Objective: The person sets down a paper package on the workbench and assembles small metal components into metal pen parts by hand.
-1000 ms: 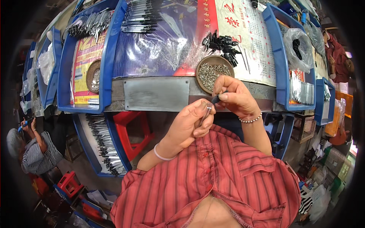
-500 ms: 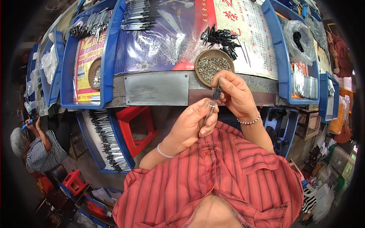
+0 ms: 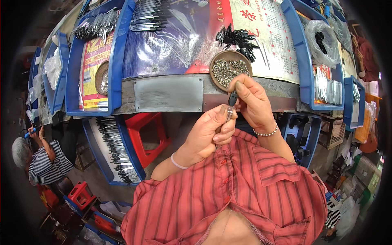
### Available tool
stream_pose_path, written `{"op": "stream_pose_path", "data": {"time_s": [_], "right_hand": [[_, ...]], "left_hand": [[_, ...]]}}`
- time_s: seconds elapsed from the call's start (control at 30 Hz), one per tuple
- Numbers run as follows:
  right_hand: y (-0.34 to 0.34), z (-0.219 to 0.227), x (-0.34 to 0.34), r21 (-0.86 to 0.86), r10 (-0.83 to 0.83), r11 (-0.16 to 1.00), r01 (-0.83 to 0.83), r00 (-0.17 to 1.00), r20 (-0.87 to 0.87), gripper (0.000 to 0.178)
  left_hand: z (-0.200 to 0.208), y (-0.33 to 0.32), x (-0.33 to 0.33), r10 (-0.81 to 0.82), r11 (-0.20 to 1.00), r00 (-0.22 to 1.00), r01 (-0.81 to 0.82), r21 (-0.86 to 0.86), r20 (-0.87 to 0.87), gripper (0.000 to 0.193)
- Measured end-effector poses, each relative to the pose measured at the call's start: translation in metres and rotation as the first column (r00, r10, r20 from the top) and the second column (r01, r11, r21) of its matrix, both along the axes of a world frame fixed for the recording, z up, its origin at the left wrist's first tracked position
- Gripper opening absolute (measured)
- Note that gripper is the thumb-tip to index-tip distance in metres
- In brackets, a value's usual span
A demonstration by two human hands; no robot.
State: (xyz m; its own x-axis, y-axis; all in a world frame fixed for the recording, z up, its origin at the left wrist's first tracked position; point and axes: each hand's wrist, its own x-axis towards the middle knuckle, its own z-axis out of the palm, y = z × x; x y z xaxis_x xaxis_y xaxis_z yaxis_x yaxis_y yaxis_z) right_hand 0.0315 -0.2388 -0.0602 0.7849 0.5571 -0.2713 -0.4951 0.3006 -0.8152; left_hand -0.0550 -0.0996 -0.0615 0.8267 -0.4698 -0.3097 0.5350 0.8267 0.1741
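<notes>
My left hand (image 3: 207, 134) is closed around a slim metal strip (image 3: 230, 111) whose upper end sticks up past the thumb. In front of my chest, my right hand (image 3: 254, 100) pinches a small black plastic piece (image 3: 232, 99) between thumb and fingers. The black piece sits right at the strip's upper end; whether it is pushed onto it I cannot tell. Just beyond my right fingers, at the table edge, stands a round brown bowl (image 3: 213, 80) full of small shiny metal pins (image 3: 231, 68). A heap of similar black pieces (image 3: 237, 43) lies behind the bowl.
Blue trays (image 3: 115, 77) (image 3: 306, 77) flank the work area, holding metal strips and plastic bags. Bundled metal strips (image 3: 150, 15) lie at the far left. Below the table are a tray of black-ended strips (image 3: 116, 149) and a red stool (image 3: 149, 139). Another person (image 3: 47, 159) sits far left.
The black piece has turned slightly and come down against the metal strip's end. Both hands stay nearly in place, and the view has shifted a little.
</notes>
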Motion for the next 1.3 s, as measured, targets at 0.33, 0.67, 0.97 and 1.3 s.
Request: {"op": "stream_pose_path", "data": {"time_s": [0.33, 0.67, 0.97, 1.3], "right_hand": [[0.006, 0.007, -0.014, -0.186, 0.164, 0.976, -0.116, 0.949, 0.268, 0.02], [0.009, -0.004, -0.021, -0.129, 0.01, 0.992, 0.006, 0.992, 0.122, 0.02], [0.004, 0.0, -0.009, -0.12, 0.108, 0.988, -0.101, 0.993, 0.052, 0.02], [0.014, 0.002, -0.009, -0.161, 0.068, 0.986, -0.049, 0.992, 0.109, 0.021]], "left_hand": [[0.005, 0.002, -0.006, 0.035, 0.998, 0.989, -0.044, -0.054, -0.144, 0.027], [-0.009, -0.005, -0.003, 0.043, 0.978, 0.986, -0.074, -0.193, -0.163, 0.03], [-0.008, -0.001, 0.001, 0.002, 0.98, 0.992, -0.027, -0.197, -0.128, 0.027], [-0.007, -0.005, 0.0, 0.088, 0.965, 0.982, -0.125, -0.229, -0.166, 0.028]]}}
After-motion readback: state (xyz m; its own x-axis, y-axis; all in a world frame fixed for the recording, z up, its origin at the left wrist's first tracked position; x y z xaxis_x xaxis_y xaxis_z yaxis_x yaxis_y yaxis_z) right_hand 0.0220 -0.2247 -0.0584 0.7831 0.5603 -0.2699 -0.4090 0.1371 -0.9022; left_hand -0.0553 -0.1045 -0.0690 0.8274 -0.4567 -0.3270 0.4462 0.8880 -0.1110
